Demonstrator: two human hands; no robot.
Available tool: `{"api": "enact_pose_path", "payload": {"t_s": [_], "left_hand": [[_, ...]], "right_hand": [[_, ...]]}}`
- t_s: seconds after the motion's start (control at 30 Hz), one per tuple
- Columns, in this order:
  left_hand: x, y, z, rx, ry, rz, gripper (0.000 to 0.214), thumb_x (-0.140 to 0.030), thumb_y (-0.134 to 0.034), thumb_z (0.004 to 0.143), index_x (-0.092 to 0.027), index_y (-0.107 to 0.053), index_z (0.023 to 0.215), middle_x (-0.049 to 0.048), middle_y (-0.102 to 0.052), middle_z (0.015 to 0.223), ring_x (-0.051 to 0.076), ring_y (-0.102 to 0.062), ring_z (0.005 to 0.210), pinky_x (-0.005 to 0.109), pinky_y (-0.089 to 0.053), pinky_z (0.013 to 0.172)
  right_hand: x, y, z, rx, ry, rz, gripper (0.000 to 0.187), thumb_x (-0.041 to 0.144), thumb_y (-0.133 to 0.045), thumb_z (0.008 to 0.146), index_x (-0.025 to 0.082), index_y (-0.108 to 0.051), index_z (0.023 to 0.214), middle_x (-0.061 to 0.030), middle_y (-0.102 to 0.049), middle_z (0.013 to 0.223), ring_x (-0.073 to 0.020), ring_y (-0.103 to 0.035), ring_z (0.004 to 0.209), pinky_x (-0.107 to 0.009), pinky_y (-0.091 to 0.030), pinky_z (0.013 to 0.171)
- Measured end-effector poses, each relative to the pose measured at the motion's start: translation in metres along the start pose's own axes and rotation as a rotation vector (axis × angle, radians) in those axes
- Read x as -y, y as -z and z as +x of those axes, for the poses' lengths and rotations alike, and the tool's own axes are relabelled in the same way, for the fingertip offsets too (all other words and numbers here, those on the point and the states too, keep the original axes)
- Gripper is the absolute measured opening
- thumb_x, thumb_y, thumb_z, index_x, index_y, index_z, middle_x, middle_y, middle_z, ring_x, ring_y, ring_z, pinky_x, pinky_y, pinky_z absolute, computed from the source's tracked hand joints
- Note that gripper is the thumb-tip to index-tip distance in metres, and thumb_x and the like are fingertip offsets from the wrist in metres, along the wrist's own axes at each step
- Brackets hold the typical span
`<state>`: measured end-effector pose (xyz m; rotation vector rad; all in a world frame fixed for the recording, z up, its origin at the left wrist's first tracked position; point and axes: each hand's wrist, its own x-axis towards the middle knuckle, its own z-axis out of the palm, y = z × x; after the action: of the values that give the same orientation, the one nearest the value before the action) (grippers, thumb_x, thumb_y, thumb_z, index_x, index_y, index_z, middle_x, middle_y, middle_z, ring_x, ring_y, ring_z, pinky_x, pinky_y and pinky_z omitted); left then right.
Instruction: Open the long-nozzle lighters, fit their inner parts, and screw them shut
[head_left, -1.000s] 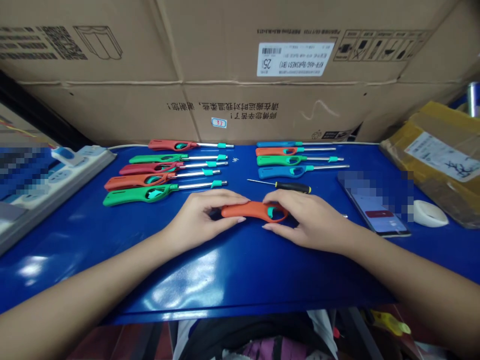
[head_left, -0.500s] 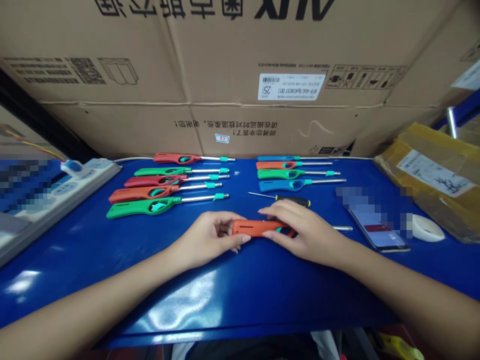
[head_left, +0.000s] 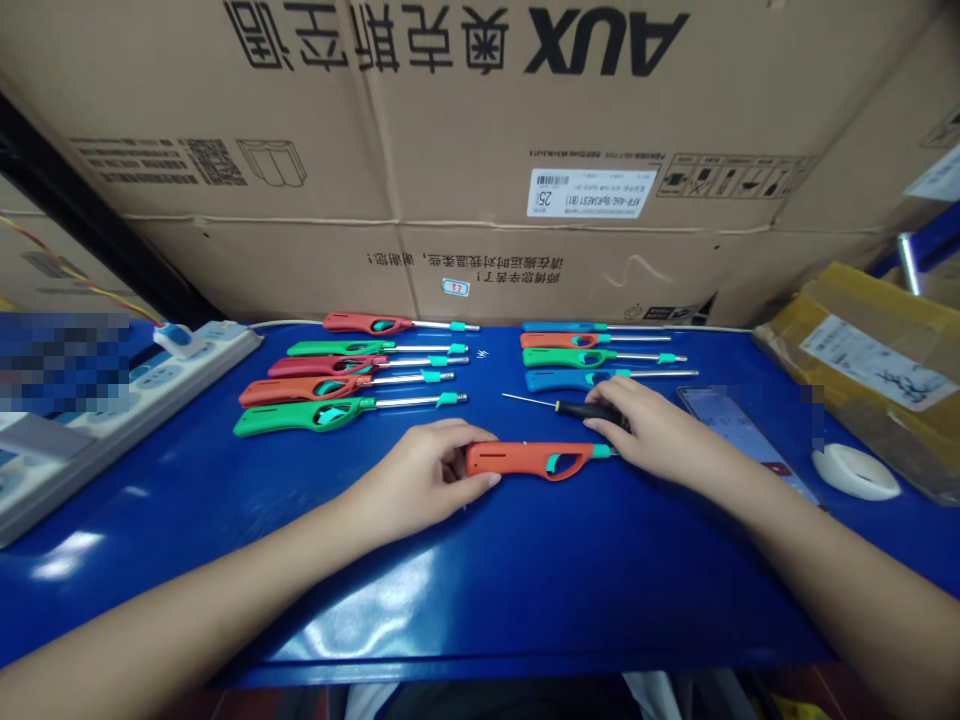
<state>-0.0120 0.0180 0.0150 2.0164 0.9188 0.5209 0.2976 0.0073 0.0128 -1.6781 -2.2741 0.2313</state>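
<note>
Head view: the handle end of an orange lighter (head_left: 529,459) is grasped between the thumb and fingers of the left hand (head_left: 416,480), its tip pointed right, over the blue table (head_left: 480,610), nearer than the screwdriver (head_left: 576,408). The screwdriver's black handle is bracketed by the right hand's (head_left: 660,425) thumb and fingers; whether it is gripped cannot be told.

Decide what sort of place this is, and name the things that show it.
Probably a small workshop: lighters lie in rows on a blue table, with a screwdriver nearby and printed cardboard behind.
</note>
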Motion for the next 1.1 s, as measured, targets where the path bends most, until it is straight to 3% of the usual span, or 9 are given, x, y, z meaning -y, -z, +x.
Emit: {"api": "enact_pose_path", "payload": {"t_s": [0.23, 0.47, 0.8, 0.97, 1.1], "left_hand": [[-0.002, -0.001, -0.005, -0.061, -0.09, 0.166, 0.033, -0.024, -0.069, 0.087, -0.017, -0.071, 0.119, 0.0053, -0.065, 0.101, 0.009, -0.057, 0.063, 0.021, -0.05, 0.055], [-0.001, 0.001, -0.009, -0.038, -0.078, 0.218, 0.031, -0.019, -0.069, 0.085, -0.015, -0.072, 0.115, 0.0048, -0.062, 0.101, 0.009, -0.058, 0.064, 0.021, -0.053, 0.057], [-0.002, -0.001, -0.012, -0.032, -0.104, 0.168, 0.036, -0.011, -0.072, 0.077, -0.013, -0.074, 0.113, 0.0045, -0.064, 0.097, 0.01, -0.061, 0.065, 0.023, -0.054, 0.059], [-0.001, -0.004, -0.013, -0.028, -0.131, 0.115, 0.034, -0.012, -0.072, 0.078, -0.015, -0.075, 0.111, 0.0047, -0.066, 0.096, 0.011, -0.062, 0.067, 0.022, -0.053, 0.061], [-0.002, -0.008, -0.012, 0.019, -0.178, 0.085, 0.036, -0.018, -0.077, 0.08, -0.019, -0.075, 0.116, 0.0046, -0.068, 0.098, 0.012, -0.062, 0.071, 0.023, -0.052, 0.063]], "right_hand": [[0.025, -0.013, 0.011, -0.127, 0.023, 0.153, 0.019, 0.036, -0.062, 0.093, 0.018, -0.067, 0.092, -0.0045, -0.067, 0.08, -0.0165, -0.058, 0.063, -0.03, -0.048, 0.059], [0.045, -0.014, 0.03, -0.181, 0.056, 0.131, 0.018, 0.034, -0.064, 0.09, 0.017, -0.069, 0.086, -0.0051, -0.068, 0.078, -0.0162, -0.056, 0.062, -0.03, -0.046, 0.061], [0.051, -0.018, 0.049, -0.257, 0.025, 0.186, 0.018, 0.035, -0.066, 0.083, 0.018, -0.068, 0.079, -0.0031, -0.065, 0.069, -0.0169, -0.055, 0.06, -0.03, -0.043, 0.059], [0.049, -0.004, 0.04, -0.354, -0.049, 0.305, 0.022, 0.042, -0.07, 0.079, 0.02, -0.067, 0.076, -0.0027, -0.067, 0.069, -0.0171, -0.056, 0.061, -0.03, -0.042, 0.058], [0.053, 0.02, 0.03, -0.414, -0.137, 0.501, 0.033, 0.053, -0.068, 0.084, 0.019, -0.069, 0.085, 0.0029, -0.053, 0.058, -0.0118, -0.043, 0.048, -0.027, -0.037, 0.046]]}}
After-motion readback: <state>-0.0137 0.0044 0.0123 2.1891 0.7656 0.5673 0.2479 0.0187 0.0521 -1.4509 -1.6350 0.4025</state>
